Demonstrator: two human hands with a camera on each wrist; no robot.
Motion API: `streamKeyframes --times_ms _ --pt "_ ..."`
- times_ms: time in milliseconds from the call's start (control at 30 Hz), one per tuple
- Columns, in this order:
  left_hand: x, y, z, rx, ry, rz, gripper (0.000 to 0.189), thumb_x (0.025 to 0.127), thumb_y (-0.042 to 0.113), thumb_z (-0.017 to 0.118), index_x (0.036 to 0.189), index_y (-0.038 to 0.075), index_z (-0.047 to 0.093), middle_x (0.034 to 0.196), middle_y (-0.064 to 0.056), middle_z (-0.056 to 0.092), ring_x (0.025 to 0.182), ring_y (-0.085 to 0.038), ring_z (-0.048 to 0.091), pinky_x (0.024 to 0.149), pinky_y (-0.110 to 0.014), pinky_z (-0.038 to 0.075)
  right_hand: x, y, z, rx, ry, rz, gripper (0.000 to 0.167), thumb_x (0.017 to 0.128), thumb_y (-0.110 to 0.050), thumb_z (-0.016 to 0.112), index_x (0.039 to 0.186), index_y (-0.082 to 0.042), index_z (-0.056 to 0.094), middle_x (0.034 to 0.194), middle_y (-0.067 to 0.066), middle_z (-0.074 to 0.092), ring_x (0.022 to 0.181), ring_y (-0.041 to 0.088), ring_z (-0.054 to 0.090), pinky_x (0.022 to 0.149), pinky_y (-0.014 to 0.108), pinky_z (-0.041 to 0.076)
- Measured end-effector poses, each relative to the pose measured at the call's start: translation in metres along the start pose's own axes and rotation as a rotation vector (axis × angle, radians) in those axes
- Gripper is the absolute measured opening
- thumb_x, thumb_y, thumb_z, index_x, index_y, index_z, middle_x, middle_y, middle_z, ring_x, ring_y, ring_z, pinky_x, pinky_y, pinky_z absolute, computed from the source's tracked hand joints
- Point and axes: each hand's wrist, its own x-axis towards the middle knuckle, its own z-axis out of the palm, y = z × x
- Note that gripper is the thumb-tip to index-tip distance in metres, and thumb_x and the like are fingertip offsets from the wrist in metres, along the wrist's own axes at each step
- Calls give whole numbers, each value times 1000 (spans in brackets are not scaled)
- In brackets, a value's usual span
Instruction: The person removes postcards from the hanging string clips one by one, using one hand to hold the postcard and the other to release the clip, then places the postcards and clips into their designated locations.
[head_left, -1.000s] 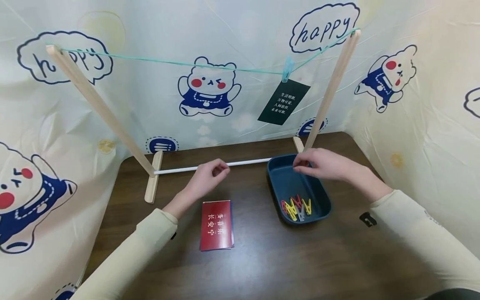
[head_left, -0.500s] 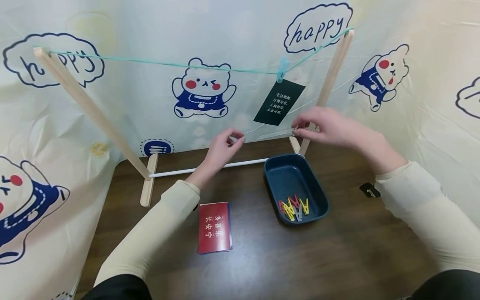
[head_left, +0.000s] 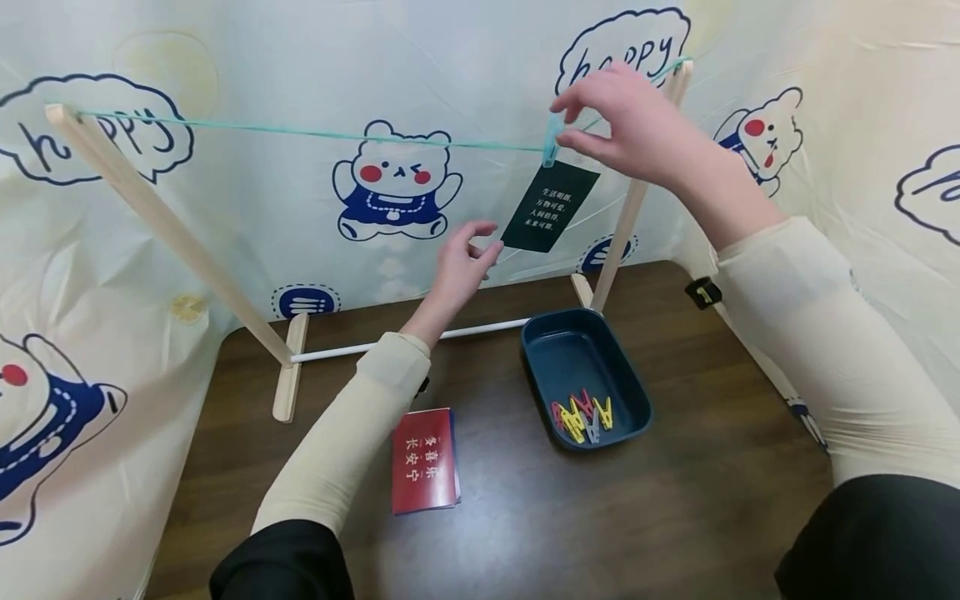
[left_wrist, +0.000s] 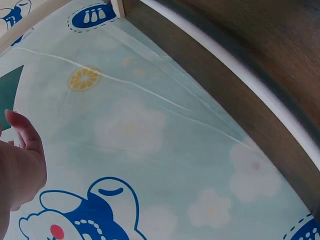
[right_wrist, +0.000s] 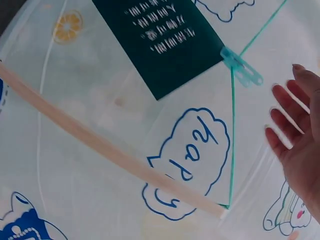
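A dark green card [head_left: 551, 208] with white writing hangs by one corner from a light blue clothespin [head_left: 552, 140] on a green string [head_left: 322, 133]. My right hand [head_left: 637, 125] is beside the clothespin, thumb and fingers spread apart; the right wrist view shows a small gap between the fingertips and the clothespin [right_wrist: 241, 66]. Down at the card's lower left corner is my left hand [head_left: 463, 262], its fingers loosely bent and the thumb apart from them. In the left wrist view a fingertip overlaps the edge of the card [left_wrist: 10, 95].
Two wooden posts [head_left: 172, 233] carry the string, joined below by a white rod [head_left: 480, 330]. A blue tray [head_left: 534, 367] on the table holds several small red, yellow and grey clothespins [head_left: 581, 417]. Red cards [head_left: 423, 461] lie stacked at its left. Printed sheeting [head_left: 262, 217] surrounds the table.
My right hand has risen from over the tray to the clothespin on the string. My left hand has moved up and right to the hanging card's lower corner. The view has shifted slightly.
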Motion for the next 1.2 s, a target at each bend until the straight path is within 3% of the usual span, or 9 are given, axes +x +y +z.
streamKeyframes --times_ms 133,233,300,533,733,833,1067,1200 --pt "3 -3 2 -20 -2 0 34 104 24 67 136 12 64 134 -9 64 81 -20 66 71 -28 59 18 4 -1 -85 -175 103 55 107 -29 58 153 -1 45 149 24 53 142 42 39 122 58 23" --pt "4 -4 3 -38 2 -4 33 104 24 66 135 11 64 131 -9 65 81 -20 66 71 -27 59 26 6 1 -88 -263 141 59 108 -30 55 158 -3 39 155 24 47 149 42 32 126 58 13" --pt "5 -3 5 -52 2 -6 32 104 23 66 134 10 65 128 -8 67 81 -20 67 71 -27 59 29 8 1 -68 -270 139 56 108 -27 56 156 -2 42 152 25 50 147 43 35 126 58 13" --pt "11 7 12 -128 1 17 25 104 17 66 127 8 69 119 -8 69 82 -23 68 72 -26 59 27 13 -5 16 -231 140 45 107 -21 60 146 2 55 142 26 59 135 43 46 119 55 35" --pt "14 12 15 -133 3 19 21 103 14 67 122 4 70 111 -11 70 89 -37 69 73 -25 59 26 17 -5 62 -238 198 47 107 -27 61 144 0 57 142 24 60 136 39 45 119 54 36" --pt "14 12 16 -123 5 21 20 103 14 67 120 3 70 108 -12 70 90 -39 68 72 -25 59 25 19 -2 78 -239 198 46 106 -28 62 143 -1 59 141 23 61 136 39 46 118 55 37" --pt "11 11 20 21 -42 46 27 103 19 68 128 10 68 121 -7 68 85 -20 67 72 -27 59 23 19 2 116 -229 190 43 105 -28 65 139 -2 63 137 22 65 133 38 51 115 55 41" --pt "11 10 22 46 -49 66 22 103 17 67 123 7 70 115 -9 70 81 -27 67 70 -27 57 23 19 4 129 -225 198 43 104 -29 65 139 -2 63 137 21 65 132 37 54 114 54 42"
